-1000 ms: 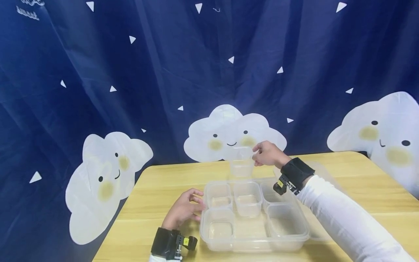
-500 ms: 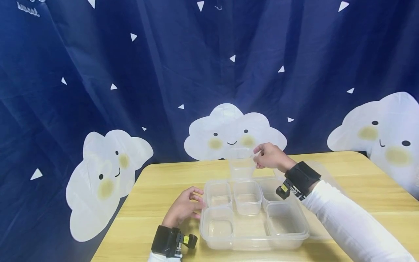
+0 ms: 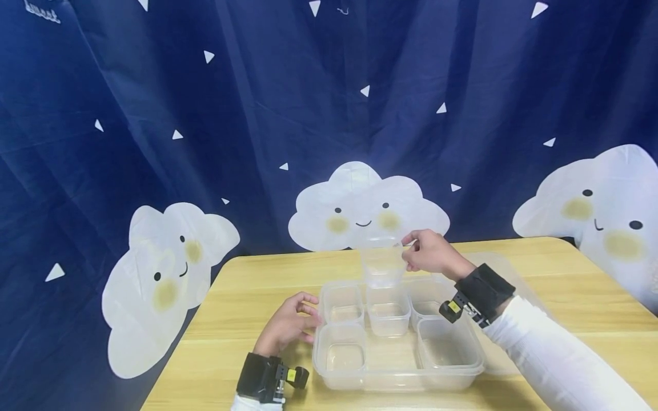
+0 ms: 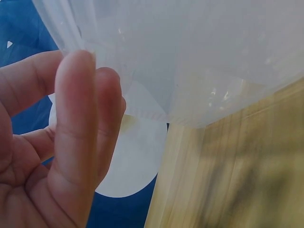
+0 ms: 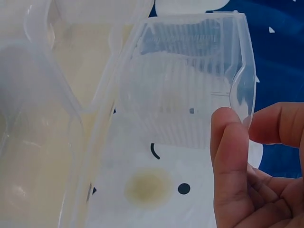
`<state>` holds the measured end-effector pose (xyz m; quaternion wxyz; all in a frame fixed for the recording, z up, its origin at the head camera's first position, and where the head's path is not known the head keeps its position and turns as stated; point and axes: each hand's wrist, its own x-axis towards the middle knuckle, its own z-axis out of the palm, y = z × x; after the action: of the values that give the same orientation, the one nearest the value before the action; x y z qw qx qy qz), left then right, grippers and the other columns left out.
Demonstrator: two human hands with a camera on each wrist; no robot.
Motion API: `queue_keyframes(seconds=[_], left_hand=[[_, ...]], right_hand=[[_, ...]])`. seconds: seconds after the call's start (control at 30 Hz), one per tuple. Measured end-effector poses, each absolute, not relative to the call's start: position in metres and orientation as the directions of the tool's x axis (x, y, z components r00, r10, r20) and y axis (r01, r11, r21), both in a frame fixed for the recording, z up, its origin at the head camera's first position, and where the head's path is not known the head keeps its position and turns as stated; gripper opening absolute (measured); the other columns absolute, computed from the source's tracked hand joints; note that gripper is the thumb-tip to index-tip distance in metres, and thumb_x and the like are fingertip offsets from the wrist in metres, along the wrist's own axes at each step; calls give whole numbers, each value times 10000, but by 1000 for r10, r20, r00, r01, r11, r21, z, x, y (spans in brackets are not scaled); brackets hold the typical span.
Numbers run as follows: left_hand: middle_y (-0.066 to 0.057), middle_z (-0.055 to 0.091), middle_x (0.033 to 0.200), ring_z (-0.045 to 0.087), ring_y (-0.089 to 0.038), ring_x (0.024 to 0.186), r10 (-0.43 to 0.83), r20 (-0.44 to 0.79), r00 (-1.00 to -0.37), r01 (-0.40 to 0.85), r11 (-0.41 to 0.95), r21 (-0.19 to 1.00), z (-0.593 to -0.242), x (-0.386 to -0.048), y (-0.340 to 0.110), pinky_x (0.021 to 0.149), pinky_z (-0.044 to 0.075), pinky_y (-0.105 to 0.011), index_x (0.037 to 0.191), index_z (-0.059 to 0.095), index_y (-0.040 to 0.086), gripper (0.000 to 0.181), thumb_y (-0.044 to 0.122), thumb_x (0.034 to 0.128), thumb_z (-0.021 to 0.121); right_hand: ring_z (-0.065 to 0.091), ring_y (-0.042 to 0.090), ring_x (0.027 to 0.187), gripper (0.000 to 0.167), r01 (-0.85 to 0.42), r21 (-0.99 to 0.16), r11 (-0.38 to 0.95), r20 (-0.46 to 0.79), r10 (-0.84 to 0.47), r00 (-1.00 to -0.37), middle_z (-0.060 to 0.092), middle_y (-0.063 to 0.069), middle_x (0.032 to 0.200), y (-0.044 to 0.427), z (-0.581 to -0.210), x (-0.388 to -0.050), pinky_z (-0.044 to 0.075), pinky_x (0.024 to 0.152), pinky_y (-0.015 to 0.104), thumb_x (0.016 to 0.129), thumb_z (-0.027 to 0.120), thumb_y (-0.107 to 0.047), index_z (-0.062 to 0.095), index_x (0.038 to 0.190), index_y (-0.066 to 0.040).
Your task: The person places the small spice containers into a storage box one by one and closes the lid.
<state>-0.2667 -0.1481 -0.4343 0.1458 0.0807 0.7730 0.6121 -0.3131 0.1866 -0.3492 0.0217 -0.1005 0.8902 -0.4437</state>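
A large translucent plastic food box [image 3: 396,382] stands on the table with several small tubs in it, including a back-middle tub [image 3: 389,319] and a front-left tub [image 3: 339,365]. Beyond its back edge, my right hand [image 3: 430,252] holds another small clear tub [image 3: 382,265] up in the air. Thumb and fingers pinch that tub's rim in the right wrist view, where its ribbed wall [image 5: 175,95] shows. My left hand [image 3: 288,324] is at the box's left side, its fingers loosely bent. Fingertips [image 4: 78,64] lie against the box wall [image 4: 156,71] in the left wrist view.
A flat translucent sheet, like a lid [image 3: 506,279], lies on the wooden table [image 3: 247,291] to the right, partly behind my right arm. Behind the table hangs a dark blue curtain [image 3: 257,114] with white clouds and triangles.
My right hand has come slightly lower and nearer with the small tub, toward the back of the box. My left hand has stayed at the box's left side.
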Motion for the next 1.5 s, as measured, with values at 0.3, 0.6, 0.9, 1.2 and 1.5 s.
queue_keyframes(seconds=[0.3,0.6,0.9,1.2,1.5], left_hand=[[-167,541,1019,623,-245,749,311,-119,-943,-42,242,969,-433,-268,-148,581,596,-387,1220,501,-28,444,-25,823,702],[-157,559,1012,633,-229,735,311,-120,-943,-36,262,964,-434,-267,-150,577,594,-383,1222,507,-21,432,-7,836,700],[-166,548,1022,625,-242,761,325,-119,-938,-38,246,969,-433,-267,-150,596,599,-400,1230,496,-32,437,1,845,700],[-175,538,1030,625,-245,756,331,-128,-935,-48,240,970,-434,-267,-150,590,597,-389,1234,494,-32,443,-3,843,702],[-164,544,1021,622,-236,755,327,-130,-936,-50,242,969,-435,-269,-150,581,597,-387,1230,500,-29,417,0,860,690]], right_hand=[[648,215,643,382,-179,-812,555,72,-210,-975,626,95,739,186,-348,-300,570,635,308,831,558,-17,535,1192,106],[641,200,629,354,-189,-837,514,81,-225,-971,627,107,784,185,-351,-285,577,623,345,825,547,-13,545,1162,95],[645,207,629,386,-204,-835,510,107,-214,-971,628,97,746,190,-348,-270,574,619,310,816,541,-12,541,1187,94],[645,224,646,386,-190,-845,499,83,-230,-970,627,77,713,194,-351,-257,567,631,310,817,544,-10,532,1190,92],[645,229,640,385,-212,-849,484,93,-258,-962,633,70,707,193,-354,-244,554,587,320,820,557,-3,537,1191,95]])
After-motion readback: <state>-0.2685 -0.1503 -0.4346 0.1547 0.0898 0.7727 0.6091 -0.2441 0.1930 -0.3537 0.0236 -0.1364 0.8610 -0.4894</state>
